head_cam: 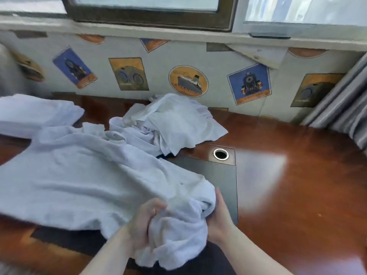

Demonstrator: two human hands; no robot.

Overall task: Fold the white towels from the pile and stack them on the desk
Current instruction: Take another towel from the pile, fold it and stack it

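Both hands work at the near edge of the counter [297,175], bunched into one end of a white towel [79,179]. The left hand [146,221] has its fingers curled tight into the cloth, gripping a gathered wad. The right hand [219,217] clasps the same end from the right side, fingers wrapped round the fold, the two hands close together with cloth between them. From this bunch the towel spreads away to the left and far side, lying rumpled across the counter and over a dark inset pad [218,175]; a loose lump of it hangs down below the hands.

Beyond it, toward the middle far side, sits the pile [174,120] of crumpled white towels, touching the far edge of the held towel. At far left a stack [33,114] of white cloth lies flatter, its layers blurred, so I cannot tell how neatly it is folded.

Just right of the pile's near corner, a round metal-rimmed hole [220,154] is set in the counter. The brown wood shines with window glare to the right. Behind runs a pale wall [218,62] with pictures of a ship, a bicycle and a locomotive, under a window [151,14]. A grey curtain [341,108] hangs at far right.
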